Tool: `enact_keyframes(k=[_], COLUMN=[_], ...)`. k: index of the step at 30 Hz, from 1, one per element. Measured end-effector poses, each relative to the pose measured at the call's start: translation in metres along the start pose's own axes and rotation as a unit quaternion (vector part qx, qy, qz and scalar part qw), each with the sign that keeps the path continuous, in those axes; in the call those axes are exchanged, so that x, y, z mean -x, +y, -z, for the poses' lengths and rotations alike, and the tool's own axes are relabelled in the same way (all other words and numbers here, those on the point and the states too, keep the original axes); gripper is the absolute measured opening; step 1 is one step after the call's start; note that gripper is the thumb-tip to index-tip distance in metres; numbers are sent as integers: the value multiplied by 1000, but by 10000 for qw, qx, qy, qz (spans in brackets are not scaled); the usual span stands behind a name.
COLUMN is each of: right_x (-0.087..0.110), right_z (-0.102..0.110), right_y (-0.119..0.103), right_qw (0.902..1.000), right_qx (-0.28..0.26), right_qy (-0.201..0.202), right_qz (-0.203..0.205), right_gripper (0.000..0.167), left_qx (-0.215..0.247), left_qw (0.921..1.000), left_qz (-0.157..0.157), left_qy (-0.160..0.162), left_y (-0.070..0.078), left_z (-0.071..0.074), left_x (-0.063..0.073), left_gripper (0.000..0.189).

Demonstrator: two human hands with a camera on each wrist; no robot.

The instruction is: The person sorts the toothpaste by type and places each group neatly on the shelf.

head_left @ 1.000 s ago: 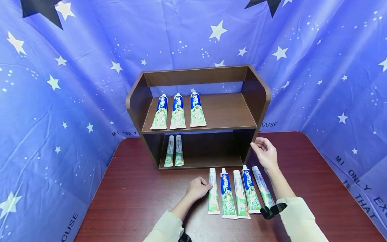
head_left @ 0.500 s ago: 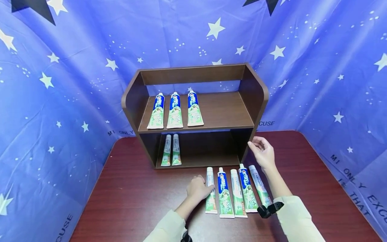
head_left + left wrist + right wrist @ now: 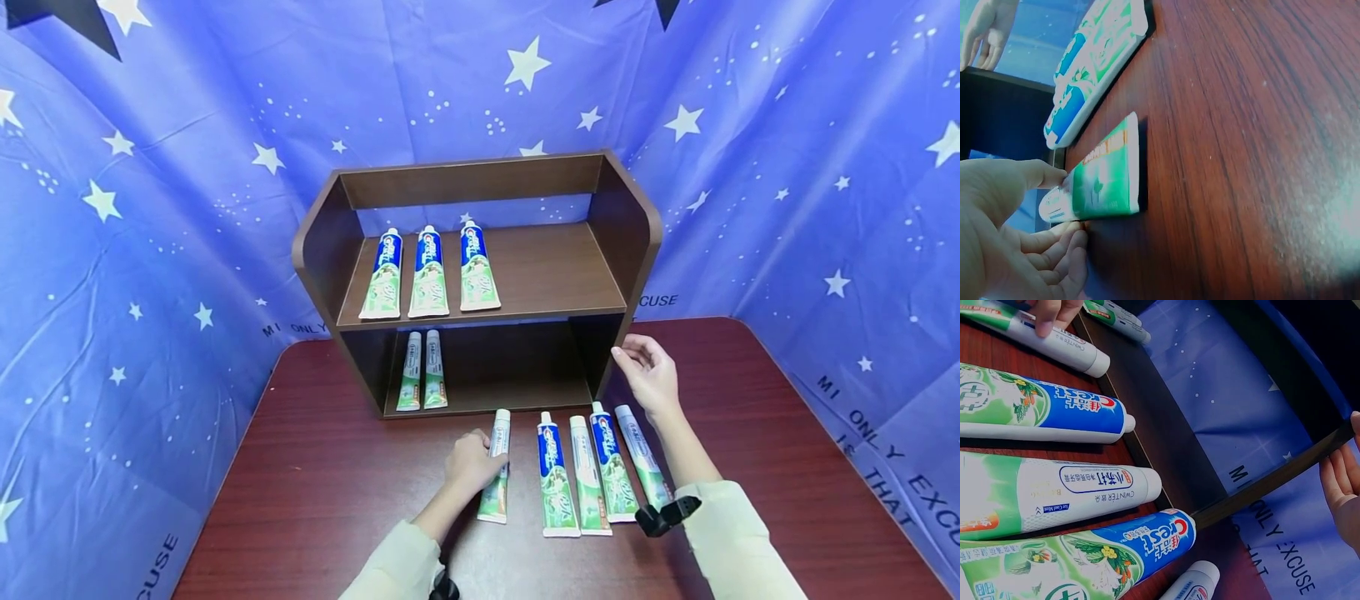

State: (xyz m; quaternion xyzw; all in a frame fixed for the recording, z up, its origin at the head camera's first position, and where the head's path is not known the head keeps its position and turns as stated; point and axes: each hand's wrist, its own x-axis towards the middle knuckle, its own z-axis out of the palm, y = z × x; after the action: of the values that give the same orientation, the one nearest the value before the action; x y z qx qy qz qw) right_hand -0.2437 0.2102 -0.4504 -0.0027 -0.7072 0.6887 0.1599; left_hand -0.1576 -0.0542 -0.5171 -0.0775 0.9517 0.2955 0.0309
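Note:
In the head view, my left hand [image 3: 471,465] pinches a white-and-green toothpaste tube [image 3: 497,475] by its sides, thumb and fingertips on either side of it in the left wrist view. The tube lies close over the table, cap towards the shelf. My right hand [image 3: 651,377] holds the front edge of the brown two-tier shelf's right side panel [image 3: 609,367], thumb on one face and fingers on the other in the right wrist view. Between the hands lie two blue-and-green Crest tubes [image 3: 1079,412] and two more white-and-green tubes [image 3: 1085,484], side by side.
Three Crest tubes [image 3: 429,275] lie on the upper tier at the left. Two smaller grey-and-green tubes [image 3: 434,371] lie on the lower tier at the left. The dark red table [image 3: 300,500] is surrounded by a blue star-patterned curtain [image 3: 225,167].
My left hand has taken hold of the leftmost tube and moved it left, away from the Crest tube beside it. The right hand stays at the shelf. The head view has shifted slightly.

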Motion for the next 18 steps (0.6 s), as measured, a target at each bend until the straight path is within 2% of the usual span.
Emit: enact_keyframes(k=[7, 12, 18], right_x=[1, 1, 0], right_z=[-1, -1, 1], right_y=[0, 1, 1], right_qw=[10000, 10000, 9998], right_qx=[-38, -58, -158], right_qy=[-79, -53, -36], right_qz=[16, 15, 67], right_gripper=[16, 16, 17], left_qx=[565, 1107, 1308], left_qw=[9979, 9920, 9882], left_qz=[-287, -449, -503], left_qy=[-161, -399, -623], left_y=[-15, -26, -33], left_z=[3, 8, 14], left_x=[-1, -3, -4], left_gripper=[26, 25, 25])
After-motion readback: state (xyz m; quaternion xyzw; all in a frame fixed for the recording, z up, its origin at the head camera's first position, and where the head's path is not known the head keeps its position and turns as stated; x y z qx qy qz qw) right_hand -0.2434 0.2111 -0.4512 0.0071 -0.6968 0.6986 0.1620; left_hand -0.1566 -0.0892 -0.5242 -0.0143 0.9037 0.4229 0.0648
